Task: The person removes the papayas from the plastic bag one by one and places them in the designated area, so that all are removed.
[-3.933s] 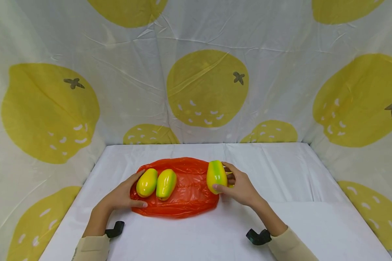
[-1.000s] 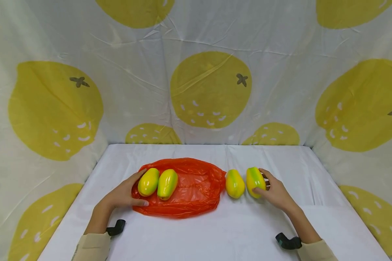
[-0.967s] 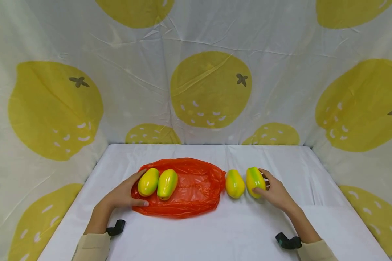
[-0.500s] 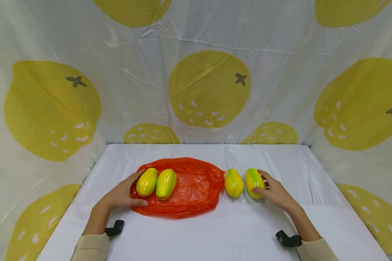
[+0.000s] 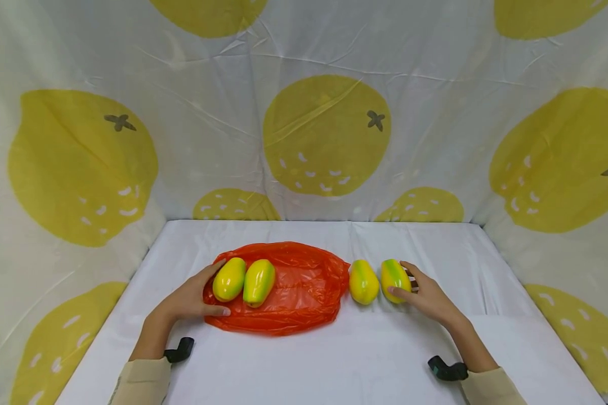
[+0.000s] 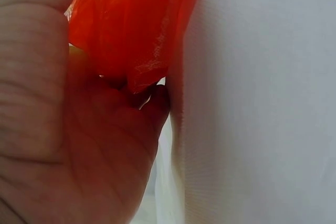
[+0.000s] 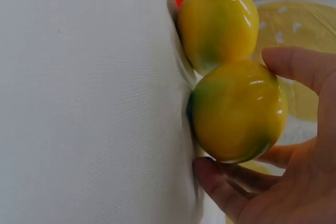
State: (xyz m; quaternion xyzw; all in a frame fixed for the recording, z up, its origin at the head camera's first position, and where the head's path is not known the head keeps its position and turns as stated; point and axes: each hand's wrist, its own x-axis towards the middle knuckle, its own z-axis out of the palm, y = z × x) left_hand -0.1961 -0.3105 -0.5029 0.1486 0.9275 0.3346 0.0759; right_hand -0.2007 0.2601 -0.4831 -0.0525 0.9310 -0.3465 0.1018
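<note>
A red plastic bag (image 5: 304,292) lies spread on the white tabletop. Two glossy yellow-green papayas (image 5: 259,283) rest side by side on its left part. My left hand (image 5: 190,295) grips the bag's left end, thumb in front and fingers behind; in the left wrist view, red film (image 6: 131,24) sits inside the curled hand. Just right of the bag lies a third papaya (image 5: 363,282). Beside it, my right hand (image 5: 425,295) holds another papaya (image 5: 395,280) between thumb and fingers. In the right wrist view, that held papaya (image 7: 239,111) touches its neighbour (image 7: 218,24).
White cloth covers the table (image 5: 304,365). A lemon-printed curtain (image 5: 324,135) hangs at the back and both sides. Black wrist mounts (image 5: 447,369) sit on both forearms.
Since the oldest frame, my right hand has moved rightward from the bag's right end, and two papayas now stand beside the bag there. Over the last second, hardly anything has moved.
</note>
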